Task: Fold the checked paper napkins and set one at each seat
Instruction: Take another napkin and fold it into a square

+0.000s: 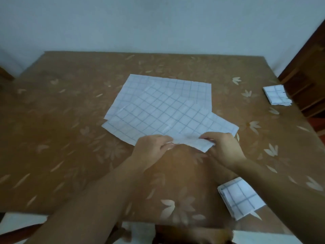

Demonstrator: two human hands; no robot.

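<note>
Checked paper napkins (163,106), white with a thin blue grid, lie unfolded and loosely overlapped at the middle of the desk (61,131), their edges fanned out at differing angles. The near edge of the top sheet is raised slightly off the surface, pinched between two bare hands. The left hand (153,147) grips that edge at about 7 o'clock of the pile, fingers curled together over the paper with the thumb beneath. The right hand (223,148) clamps the same edge at about 5 o'clock, thumb and fingertips closed on a corner that bends downward. Both forearms reach in from the 6 o'clock side of the frame.

One folded napkin (241,198), a compact checked square, rests near the desk's front edge at about 5 o'clock from the pile, partly hidden under the right forearm. A second folded napkin (277,95) sits at the desk's right edge at about 3 o'clock, well apart from the pile and just beside a dark wooden piece of furniture (306,71) whose make cannot be told. The desk wears a brown cloth printed with pale flowers and leaves. A plain pale wall (158,23) fills the background at 12 o'clock.
</note>
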